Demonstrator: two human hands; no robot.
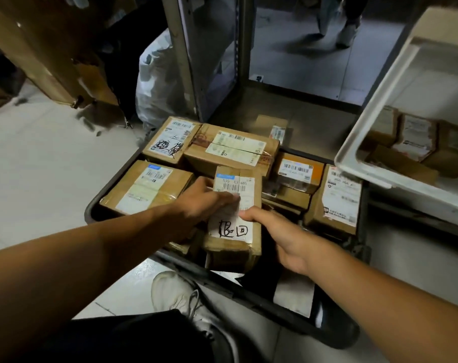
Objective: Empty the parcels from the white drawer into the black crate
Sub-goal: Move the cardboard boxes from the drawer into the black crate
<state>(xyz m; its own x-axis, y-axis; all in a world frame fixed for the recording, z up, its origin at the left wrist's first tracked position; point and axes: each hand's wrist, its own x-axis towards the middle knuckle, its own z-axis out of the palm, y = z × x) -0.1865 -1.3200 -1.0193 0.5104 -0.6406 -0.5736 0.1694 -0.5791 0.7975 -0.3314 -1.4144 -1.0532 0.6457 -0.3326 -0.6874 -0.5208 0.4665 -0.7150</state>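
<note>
The black crate (327, 328) sits on the floor in front of me, packed with several cardboard parcels. A long brown parcel (233, 247) with a white label and black handwriting lies at the crate's near side. My left hand (204, 200) grips its left edge, with fingers across the label. My right hand (282, 237) holds its right side, thumb on top. The white drawer (358, 163) hangs out at the right, with several parcels (413, 142) inside it.
A metal shelf frame (196, 61) stands behind the crate, with a white sack (157, 82) beside it. Large cardboard (39, 48) leans at the far left. My shoe (175, 292) is by the crate's near rim. Another person's feet (345, 32) are at the back.
</note>
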